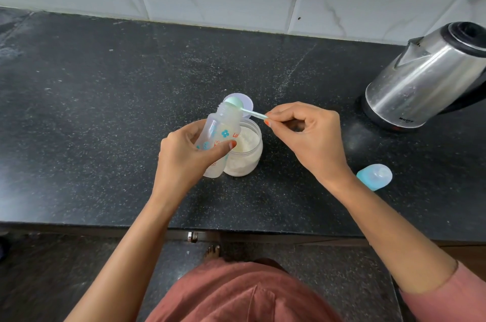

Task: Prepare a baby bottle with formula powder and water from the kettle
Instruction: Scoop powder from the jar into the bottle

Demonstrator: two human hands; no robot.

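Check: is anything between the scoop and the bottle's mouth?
Nothing visible. The scoop is at the uncapped mouth of the bottle; the blue cap lies apart on the counter.

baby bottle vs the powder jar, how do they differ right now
The baby bottle is tilted, gripped by the left hand; the powder jar stands upright on the counter. The baby bottle is slim with coloured prints; the powder jar is squat and plain. Both are translucent and open-topped.
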